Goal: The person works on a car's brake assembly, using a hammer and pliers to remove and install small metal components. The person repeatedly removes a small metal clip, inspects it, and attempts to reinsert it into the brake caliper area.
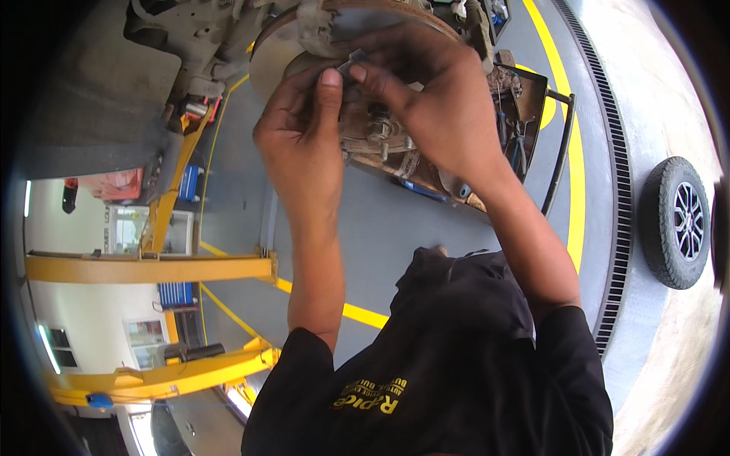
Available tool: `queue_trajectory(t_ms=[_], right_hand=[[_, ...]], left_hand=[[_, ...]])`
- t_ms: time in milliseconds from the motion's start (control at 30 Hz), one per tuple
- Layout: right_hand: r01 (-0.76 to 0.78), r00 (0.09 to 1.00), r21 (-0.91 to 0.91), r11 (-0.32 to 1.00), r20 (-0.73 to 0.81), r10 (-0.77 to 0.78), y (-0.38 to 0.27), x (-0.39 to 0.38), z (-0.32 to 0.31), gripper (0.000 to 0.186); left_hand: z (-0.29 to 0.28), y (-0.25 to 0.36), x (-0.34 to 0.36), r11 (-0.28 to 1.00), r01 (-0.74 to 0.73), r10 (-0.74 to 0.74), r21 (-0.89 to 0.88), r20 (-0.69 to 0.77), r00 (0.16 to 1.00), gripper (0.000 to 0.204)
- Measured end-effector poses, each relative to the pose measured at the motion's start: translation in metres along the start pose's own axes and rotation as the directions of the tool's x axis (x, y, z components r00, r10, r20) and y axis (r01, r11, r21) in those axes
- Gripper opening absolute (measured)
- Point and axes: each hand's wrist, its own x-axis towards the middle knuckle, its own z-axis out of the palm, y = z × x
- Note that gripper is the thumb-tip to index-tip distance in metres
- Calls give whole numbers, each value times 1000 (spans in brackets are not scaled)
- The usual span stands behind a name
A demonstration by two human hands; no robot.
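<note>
Head view: I see the right hand (449,99) pinching a clip (353,61) between its fingers, before the disc (275,64); the left hand (304,125) curls beside it, grip unclear. No wheel covers the disc, the clip sits unfitted: midway, I judge.

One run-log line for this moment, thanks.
left hand: thumb at small grey piece | right hand: pinching it | beyond: brake disc | far right: wheel
</note>
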Motion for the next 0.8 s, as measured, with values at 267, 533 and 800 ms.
queue_trajectory(t_ms=[267, 533, 800], right_hand=[[49, 993, -122, 991, -103, -62, -26, 12, -6, 22], [34, 994, -257, 966, -90, -59, -21, 35, 9, 21], [5, 999, -96, 995, -53, -10, -25, 24, 6, 26]], left_hand=[[-15, -11, 28, 956, -284, 282, 80, 34, 959, 26], [-10, -28, 52, 852, -517, 499, 87, 167, 850, 36], [-12, -38, 62, 852, -522, 506, 33, 204, 838, 44]])
